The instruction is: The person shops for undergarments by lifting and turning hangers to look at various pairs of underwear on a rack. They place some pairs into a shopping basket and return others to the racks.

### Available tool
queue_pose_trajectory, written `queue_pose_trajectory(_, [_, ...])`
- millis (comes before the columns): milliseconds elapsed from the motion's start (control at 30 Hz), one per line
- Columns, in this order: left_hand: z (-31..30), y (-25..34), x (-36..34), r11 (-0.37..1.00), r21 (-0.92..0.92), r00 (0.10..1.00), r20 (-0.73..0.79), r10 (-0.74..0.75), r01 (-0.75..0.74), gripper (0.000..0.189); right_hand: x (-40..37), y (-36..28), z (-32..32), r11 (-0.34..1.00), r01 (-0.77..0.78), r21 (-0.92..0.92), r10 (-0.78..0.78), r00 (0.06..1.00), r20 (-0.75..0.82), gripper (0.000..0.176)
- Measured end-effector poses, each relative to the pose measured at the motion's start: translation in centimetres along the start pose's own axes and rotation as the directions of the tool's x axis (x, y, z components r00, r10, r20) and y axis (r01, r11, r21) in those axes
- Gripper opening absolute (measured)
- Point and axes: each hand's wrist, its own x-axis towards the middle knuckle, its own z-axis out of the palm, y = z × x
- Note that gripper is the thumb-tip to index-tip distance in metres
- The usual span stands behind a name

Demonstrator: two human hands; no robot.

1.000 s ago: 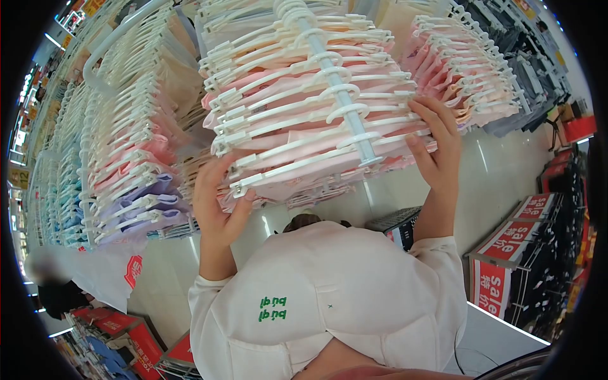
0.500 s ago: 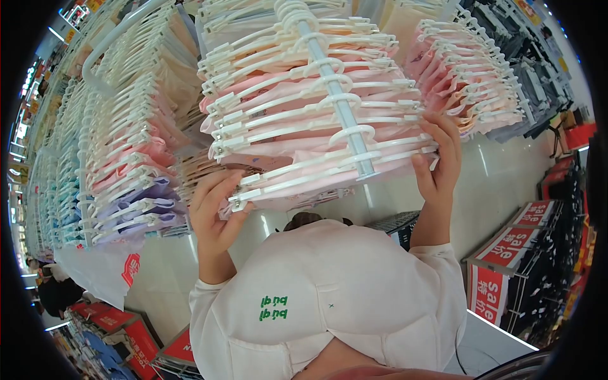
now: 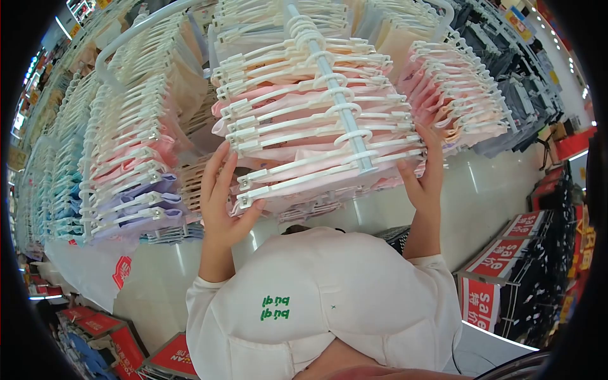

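A row of pale pink garments on white plastic hangers [image 3: 316, 136] hangs on a metal rail [image 3: 335, 95] straight in front of me. My left hand [image 3: 221, 196] holds the left ends of the front hangers, fingers stretched up behind them and thumb pressed under the lowest one. My right hand [image 3: 425, 174] clasps the right ends of the same hangers, thumb in front and fingers behind. The front few hangers sit squeezed between the two hands. My cream sleeves and chest fill the lower part of the view.
A long rack of pink, lilac and blue garments [image 3: 126, 164] runs on the left. Pink and peach garments [image 3: 456, 95] and dark clothes [image 3: 519, 82] hang on the right. Red sale signs [image 3: 500, 266] stand at lower right, and a white bag [image 3: 95, 272] lies at lower left on the glossy floor.
My left hand has risen, its fingers now stretched up along the hanger ends. My right hand has dropped slightly along the right ends. The person at lower left has left the view.
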Motion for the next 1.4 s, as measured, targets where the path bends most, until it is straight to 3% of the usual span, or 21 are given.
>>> queue_pose_trajectory(67, [0.1, -0.3, -0.4, 1.0, -0.012, 1.0, -0.022, -0.007, 0.007, 0.063, 0.1, -0.2, 0.2, 1.0, 0.0, 0.005, 0.0, 1.0, -0.002, 0.06])
queue_pose_trajectory(133, [0.1, -0.6, -0.7, 0.992, 0.094, 0.995, -0.03, 0.091, -0.087, 0.062, 0.2, -0.6, 0.5, 1.0, -0.001, 0.009, 0.001, 1.0, -0.001, 0.061])
queue_pose_trajectory(500, [-0.1, -1.6, 0.3, 0.978, -0.094, 0.982, -0.055, 0.179, -0.184, 0.062, 0.8, -0.7, 1.9, 0.999, 0.011, -0.04, -0.012, 1.0, -0.025, 0.064])
queue_pose_trajectory(567, [-0.3, -1.8, 0.8, 0.987, -0.052, 0.988, 0.028, 0.154, -0.153, 0.058, 0.9, -0.7, 2.1, 0.999, 0.002, -0.053, -0.003, 1.0, -0.022, 0.063])
queue_pose_trajectory(767, [0.2, -2.0, 1.7, 0.995, -0.034, 0.996, 0.024, 0.091, -0.091, 0.052, 1.4, -1.0, 2.9, 0.996, -0.054, -0.069, 0.049, 0.997, -0.067, 0.061])
queue_pose_trajectory(1000, [0.1, -2.3, 1.6, 0.992, -0.001, 0.991, 0.05, 0.128, -0.128, 0.053, 1.4, -1.0, 3.4, 0.998, -0.048, -0.031, 0.044, 0.992, -0.12, 0.061])
queue_pose_trajectory(1100, [0.3, -2.1, 1.2, 0.992, -0.051, 0.994, 0.009, 0.113, -0.112, 0.049, 0.8, -1.3, 3.3, 0.998, -0.036, -0.044, 0.03, 0.991, -0.133, 0.06])
queue_pose_trajectory(1167, [0.9, -2.3, 0.4, 0.975, -0.025, 0.953, -0.216, 0.212, -0.222, 0.043, 0.6, -1.5, 2.7, 0.997, -0.01, -0.077, 0.001, 0.992, -0.123, 0.06])
queue_pose_trajectory(1267, [0.4, -2.0, -0.3, 0.945, 0.139, 0.916, -0.238, 0.322, -0.296, 0.037, -0.6, -1.6, 2.0, 0.995, -0.021, -0.099, 0.008, 0.992, -0.128, 0.06])
queue_pose_trajectory(1333, [0.3, -1.6, -0.5, 0.95, 0.133, 0.92, -0.244, 0.308, -0.283, 0.035, -1.9, -1.6, 1.9, 0.995, -0.045, -0.088, 0.033, 0.99, -0.139, 0.06])
queue_pose_trajectory(1400, [0.1, -1.1, -0.6, 0.956, 0.131, 0.926, -0.242, 0.289, -0.263, 0.033, -3.2, -2.0, 1.9, 0.992, -0.079, 0.096, 0.101, 0.963, -0.248, 0.061])
